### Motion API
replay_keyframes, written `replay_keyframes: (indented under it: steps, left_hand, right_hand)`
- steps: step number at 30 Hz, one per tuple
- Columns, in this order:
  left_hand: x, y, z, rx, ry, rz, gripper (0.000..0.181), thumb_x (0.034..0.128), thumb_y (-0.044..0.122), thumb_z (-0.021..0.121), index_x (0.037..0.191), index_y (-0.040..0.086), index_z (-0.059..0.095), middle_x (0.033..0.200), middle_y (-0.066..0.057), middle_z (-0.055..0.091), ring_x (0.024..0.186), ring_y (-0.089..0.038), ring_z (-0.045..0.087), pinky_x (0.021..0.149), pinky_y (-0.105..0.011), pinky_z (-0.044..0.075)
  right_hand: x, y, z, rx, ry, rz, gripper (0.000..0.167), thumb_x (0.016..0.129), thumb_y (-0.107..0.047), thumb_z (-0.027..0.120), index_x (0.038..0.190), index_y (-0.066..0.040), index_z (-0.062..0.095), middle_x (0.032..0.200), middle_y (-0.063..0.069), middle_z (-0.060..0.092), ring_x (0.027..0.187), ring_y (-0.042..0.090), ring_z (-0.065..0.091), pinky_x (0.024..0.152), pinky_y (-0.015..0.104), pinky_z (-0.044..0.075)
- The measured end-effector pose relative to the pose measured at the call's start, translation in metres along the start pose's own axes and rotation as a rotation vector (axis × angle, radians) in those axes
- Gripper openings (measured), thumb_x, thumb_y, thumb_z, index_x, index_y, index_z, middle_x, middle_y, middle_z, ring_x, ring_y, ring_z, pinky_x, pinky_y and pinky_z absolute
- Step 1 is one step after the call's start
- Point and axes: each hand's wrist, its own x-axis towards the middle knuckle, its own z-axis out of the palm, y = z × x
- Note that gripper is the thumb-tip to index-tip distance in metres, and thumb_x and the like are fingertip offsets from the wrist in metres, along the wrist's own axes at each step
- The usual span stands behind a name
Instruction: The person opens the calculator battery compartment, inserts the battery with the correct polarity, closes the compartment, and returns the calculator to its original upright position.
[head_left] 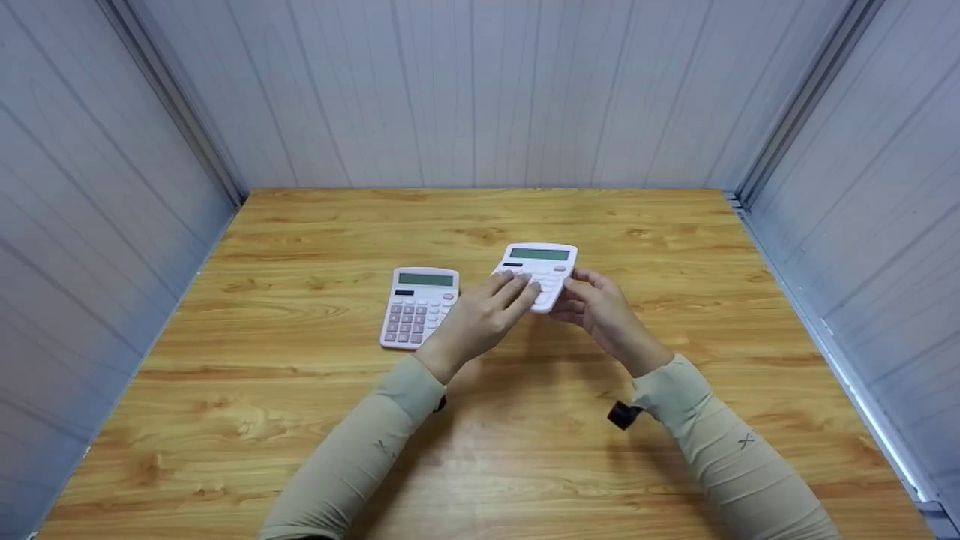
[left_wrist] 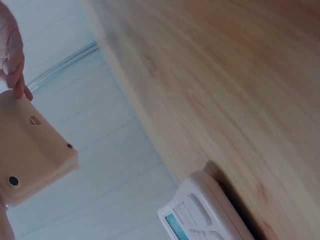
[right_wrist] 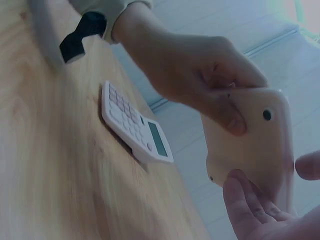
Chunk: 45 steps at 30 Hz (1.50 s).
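Note:
A white calculator [head_left: 537, 270] is held up off the table between both hands, its screen and keys facing the head camera. My left hand [head_left: 484, 311] grips it from the left: fingers lie over the keys, and the right wrist view shows the thumb [right_wrist: 234, 120] against the back. At the right edge, my right hand [head_left: 600, 311] holds it, several fingers [right_wrist: 245, 200] behind the casing and the thumb near the edge. The pale back [left_wrist: 30, 145] with round dark feet shows in the left wrist view. Beside the left hand, a second white calculator [head_left: 420, 304] lies face up.
The wood-grain table [head_left: 300, 420] extends around both hands. Pale panel walls [head_left: 472, 90] stand at the back and both sides. A black wrist-camera piece [head_left: 623, 415] sticks out by the right cuff. The left forearm and hand partly cover the lying calculator's lower right corner.

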Motion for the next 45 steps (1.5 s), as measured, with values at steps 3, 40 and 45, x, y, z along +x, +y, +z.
replay_keyframes:
  steps: [3, 40, 45]
  left_hand:
    - [-0.001, 0.001, 0.002, 0.059, -0.019, 0.046, 0.031, 0.1051, 0.007, 0.063, 0.135, 0.007, 0.069, 0.125, -0.012, 0.077, 0.112, -0.030, 0.074, 0.097, -0.038, 0.066]
    - [-0.011, 0.000, -0.006, -0.346, -0.340, -0.402, 0.075, 0.0915, 0.050, 0.086, 0.144, 0.001, 0.063, 0.139, -0.017, 0.070, 0.128, -0.033, 0.069, 0.112, -0.045, 0.058]
    - [-0.008, 0.001, -0.007, -0.520, -0.440, -0.604, 0.080, 0.0944, 0.045, 0.085, 0.151, -0.002, 0.055, 0.141, -0.021, 0.067, 0.130, -0.036, 0.066, 0.114, -0.048, 0.056]
  right_hand:
    - [0.000, 0.000, 0.001, 0.043, 0.005, 0.019, 0.038, 0.115, -0.008, 0.043, 0.147, 0.011, 0.043, 0.096, 0.001, 0.078, 0.084, 0.012, 0.076, 0.082, 0.027, 0.066]
    - [0.010, 0.012, -0.028, 0.002, 0.062, 0.113, 0.057, 0.111, 0.004, 0.036, 0.166, 0.008, 0.022, 0.109, 0.003, 0.072, 0.092, 0.014, 0.074, 0.082, 0.027, 0.064]
    - [0.013, 0.013, -0.032, -0.010, 0.066, 0.114, 0.058, 0.110, 0.005, 0.036, 0.167, 0.006, 0.023, 0.109, 0.003, 0.074, 0.094, 0.014, 0.075, 0.083, 0.027, 0.065]
